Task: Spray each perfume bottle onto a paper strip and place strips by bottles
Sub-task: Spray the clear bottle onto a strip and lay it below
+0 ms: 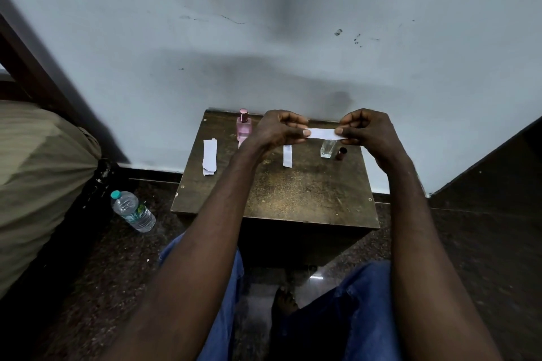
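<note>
Both my hands hold one white paper strip level above the back of the small wooden table. My left hand pinches its left end and my right hand pinches its right end. Under the strip stands a clear glass perfume bottle with a small dark brown cap beside it. A pink perfume bottle stands at the back left. Another paper strip lies flat in the middle of the table. A stack of spare strips lies at the left edge.
The table stands against a pale wall. A plastic water bottle lies on the dark floor to the left, beside a bed with olive cloth. My knees in blue jeans are in front of the table.
</note>
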